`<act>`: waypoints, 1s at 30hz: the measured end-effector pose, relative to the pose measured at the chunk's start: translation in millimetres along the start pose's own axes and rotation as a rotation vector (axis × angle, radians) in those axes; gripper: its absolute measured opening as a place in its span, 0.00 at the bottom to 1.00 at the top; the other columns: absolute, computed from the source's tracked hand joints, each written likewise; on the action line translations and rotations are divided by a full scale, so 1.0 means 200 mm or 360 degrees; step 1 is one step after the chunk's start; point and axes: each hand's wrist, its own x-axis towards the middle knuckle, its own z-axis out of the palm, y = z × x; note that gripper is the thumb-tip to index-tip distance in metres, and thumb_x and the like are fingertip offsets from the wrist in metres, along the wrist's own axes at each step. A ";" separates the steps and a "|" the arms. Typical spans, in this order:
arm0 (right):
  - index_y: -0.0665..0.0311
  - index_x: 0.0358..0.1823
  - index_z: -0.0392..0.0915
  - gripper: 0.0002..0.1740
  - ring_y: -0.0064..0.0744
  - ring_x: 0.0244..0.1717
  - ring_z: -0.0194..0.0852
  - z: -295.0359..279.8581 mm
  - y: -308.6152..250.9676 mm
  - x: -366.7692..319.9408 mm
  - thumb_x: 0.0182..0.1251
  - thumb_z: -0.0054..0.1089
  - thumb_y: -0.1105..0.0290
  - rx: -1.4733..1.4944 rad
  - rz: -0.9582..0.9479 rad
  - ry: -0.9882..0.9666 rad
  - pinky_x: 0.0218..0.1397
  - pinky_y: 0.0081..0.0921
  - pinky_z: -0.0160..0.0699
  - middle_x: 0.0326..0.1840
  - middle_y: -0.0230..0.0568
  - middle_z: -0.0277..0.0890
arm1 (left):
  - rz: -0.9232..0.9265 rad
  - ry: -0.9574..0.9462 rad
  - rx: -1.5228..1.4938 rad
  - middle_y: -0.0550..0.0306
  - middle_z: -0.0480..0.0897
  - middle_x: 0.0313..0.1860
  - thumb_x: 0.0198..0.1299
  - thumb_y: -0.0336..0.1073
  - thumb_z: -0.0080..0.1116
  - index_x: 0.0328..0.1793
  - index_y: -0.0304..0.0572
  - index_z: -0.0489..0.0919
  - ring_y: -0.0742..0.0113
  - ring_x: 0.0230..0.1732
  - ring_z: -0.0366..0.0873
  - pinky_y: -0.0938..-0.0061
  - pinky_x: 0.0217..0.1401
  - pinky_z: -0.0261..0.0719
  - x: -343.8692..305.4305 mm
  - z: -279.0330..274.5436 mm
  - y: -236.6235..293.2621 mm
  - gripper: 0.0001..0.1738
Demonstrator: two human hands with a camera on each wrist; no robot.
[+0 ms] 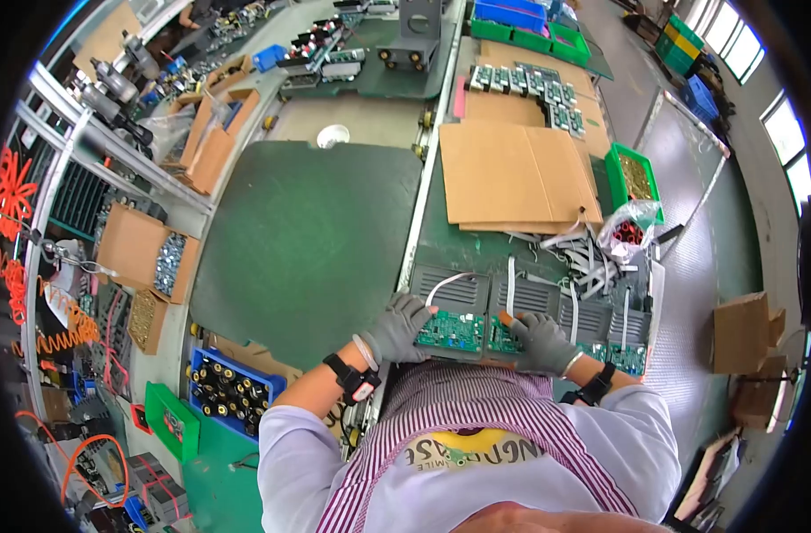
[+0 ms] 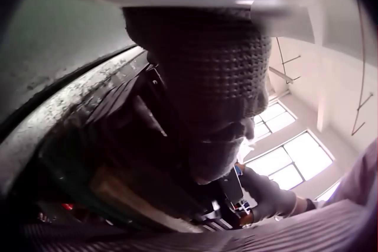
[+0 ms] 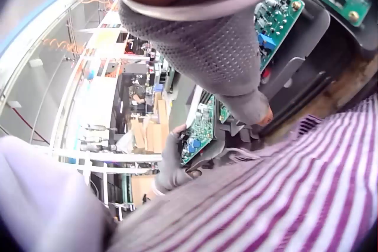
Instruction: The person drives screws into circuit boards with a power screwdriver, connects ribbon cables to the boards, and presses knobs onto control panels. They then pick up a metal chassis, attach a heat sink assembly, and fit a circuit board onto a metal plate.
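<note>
Several black plastic housings, each with a green circuit board, lie side by side in front of the person. In the head view my gloved left hand (image 1: 401, 329) holds the outer end of the leftmost housing (image 1: 450, 286), beside its circuit board (image 1: 450, 330). The right wrist view shows that left hand (image 3: 171, 166) with fingertips on either side of the housing's end. My gloved right hand (image 1: 546, 345) grips the second housing, fingertips at its circuit board (image 1: 500, 338); its thumb is hidden in the head view. A white cable (image 1: 443, 284) rises from the leftmost housing.
Beyond the housings lie flattened cardboard (image 1: 516, 176) and a pile of grey-white cables (image 1: 592, 266). A green bin (image 1: 612, 173) of small brass parts stands at the right. Left is a dark green mat (image 1: 308, 240), with a blue crate (image 1: 197, 377) of black parts below it.
</note>
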 end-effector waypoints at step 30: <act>0.64 0.49 0.75 0.23 0.23 0.39 0.74 -0.19 -0.78 1.75 0.59 0.55 0.54 0.1795 -0.0251 -0.1318 0.48 0.24 0.72 0.39 0.39 0.78 | -0.2187 0.0484 -0.2147 0.58 0.78 0.28 0.53 0.56 0.57 0.34 0.35 0.75 0.65 0.28 0.73 0.68 0.31 0.70 -1.15 -0.09 -1.25 0.26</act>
